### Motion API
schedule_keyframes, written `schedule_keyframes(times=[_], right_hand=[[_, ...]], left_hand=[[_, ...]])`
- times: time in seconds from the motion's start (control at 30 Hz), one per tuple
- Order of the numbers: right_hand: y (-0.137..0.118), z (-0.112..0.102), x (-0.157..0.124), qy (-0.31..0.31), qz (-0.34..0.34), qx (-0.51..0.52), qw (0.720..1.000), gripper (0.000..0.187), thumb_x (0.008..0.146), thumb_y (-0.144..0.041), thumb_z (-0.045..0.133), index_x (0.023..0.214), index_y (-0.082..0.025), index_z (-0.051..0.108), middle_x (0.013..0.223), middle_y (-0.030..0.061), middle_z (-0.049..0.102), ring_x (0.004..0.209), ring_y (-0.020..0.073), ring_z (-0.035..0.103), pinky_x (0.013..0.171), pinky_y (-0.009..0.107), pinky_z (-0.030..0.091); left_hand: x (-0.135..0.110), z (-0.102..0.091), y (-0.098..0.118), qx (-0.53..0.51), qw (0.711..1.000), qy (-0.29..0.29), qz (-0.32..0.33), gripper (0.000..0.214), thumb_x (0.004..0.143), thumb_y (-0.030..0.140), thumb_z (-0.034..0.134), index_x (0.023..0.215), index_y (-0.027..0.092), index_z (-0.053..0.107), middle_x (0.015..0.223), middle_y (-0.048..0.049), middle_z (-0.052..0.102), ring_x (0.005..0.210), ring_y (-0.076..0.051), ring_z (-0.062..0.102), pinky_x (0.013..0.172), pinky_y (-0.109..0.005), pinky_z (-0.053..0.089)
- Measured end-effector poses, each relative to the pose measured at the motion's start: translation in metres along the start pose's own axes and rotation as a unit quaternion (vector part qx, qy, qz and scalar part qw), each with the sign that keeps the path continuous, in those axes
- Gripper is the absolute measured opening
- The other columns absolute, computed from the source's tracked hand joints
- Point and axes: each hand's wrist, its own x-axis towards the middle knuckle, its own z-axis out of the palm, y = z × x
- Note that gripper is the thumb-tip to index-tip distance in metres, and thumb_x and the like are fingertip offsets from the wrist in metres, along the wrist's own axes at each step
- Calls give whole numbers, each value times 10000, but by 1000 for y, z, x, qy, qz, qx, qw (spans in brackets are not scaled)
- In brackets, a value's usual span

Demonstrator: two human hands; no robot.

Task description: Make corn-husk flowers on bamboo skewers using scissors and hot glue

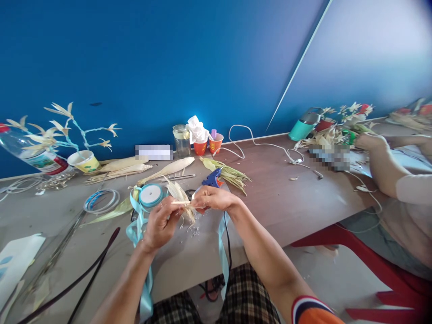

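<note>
A thin pale strip of corn husk (181, 203) stretches between my two hands above the table. My left hand (162, 224) pinches its left end with thumb and fingers. At the other end, my right hand (213, 198) is closed on it with bent fingertips. Loose dry corn husk (178, 191) lies just behind and below the strip. A blue glue gun (212, 178) shows behind my right hand, which partly covers it. Beside my left hand sits a roll of light blue ribbon (150, 195), its loose ribbon (146, 288) trailing over the table edge.
Husk flowers on blue-wrapped stems stand in a paper cup (84, 161) by a large bottle (47, 157). Wire coils (101, 201), green husks (229, 173), red cups (216, 143) and a glass jar (182, 141) surround the work spot. Another person's arm (384, 162) reaches in at right.
</note>
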Motion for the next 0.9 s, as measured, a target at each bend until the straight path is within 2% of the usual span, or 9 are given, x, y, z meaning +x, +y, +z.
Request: schedule_keyframes(times=[0.23, 0.5, 0.67, 0.73, 0.8, 0.9], right_hand=[[17, -3, 3, -25, -2, 94, 995, 408, 748, -473, 601, 550, -124, 531, 481, -28, 489, 415, 44, 282, 432, 233, 172], [20, -5, 2, -49, 25, 109, 993, 521, 670, -605, 623, 510, -113, 555, 386, -64, 357, 377, 43, 209, 423, 234, 108], [22, -7, -3, -50, 11, 102, 993, 548, 633, -655, 645, 493, -135, 545, 384, -58, 347, 386, 57, 250, 444, 238, 161], [25, -12, -6, -21, -8, 119, 993, 581, 572, -711, 650, 449, -165, 492, 384, -46, 350, 399, 71, 278, 456, 249, 207], [27, -18, -8, 48, -30, 162, 985, 619, 548, -772, 608, 429, -192, 430, 381, -57, 286, 403, 72, 238, 460, 259, 222], [28, -22, -2, 168, -64, 232, 956, 573, 677, -741, 516, 527, -190, 463, 454, -80, 219, 425, 66, 150, 457, 247, 193]], left_hand=[[-2, 0, 2, 33, 999, 10, 30, 101, 844, 122, 540, 848, 207, 594, 783, -33, 660, 753, -157, 608, 699, -283, 477], [-1, 1, 5, 22, 999, -4, 47, 93, 867, 137, 521, 875, 205, 584, 791, -42, 634, 748, -145, 591, 674, -275, 479], [1, -1, 6, 21, 997, 10, 77, 126, 854, 110, 527, 908, 207, 586, 762, -34, 632, 698, -135, 577, 652, -269, 479], [0, -2, 4, 21, 998, 13, 66, 115, 852, 115, 525, 888, 203, 590, 762, -42, 634, 699, -141, 579, 655, -278, 482], [0, -4, 2, 22, 999, 22, 43, 111, 856, 123, 513, 864, 201, 591, 762, -48, 636, 714, -150, 585, 660, -288, 482], [-1, -5, -1, 11, 999, 38, 13, 99, 853, 131, 514, 845, 201, 583, 733, -40, 626, 712, -154, 581, 661, -290, 472]])
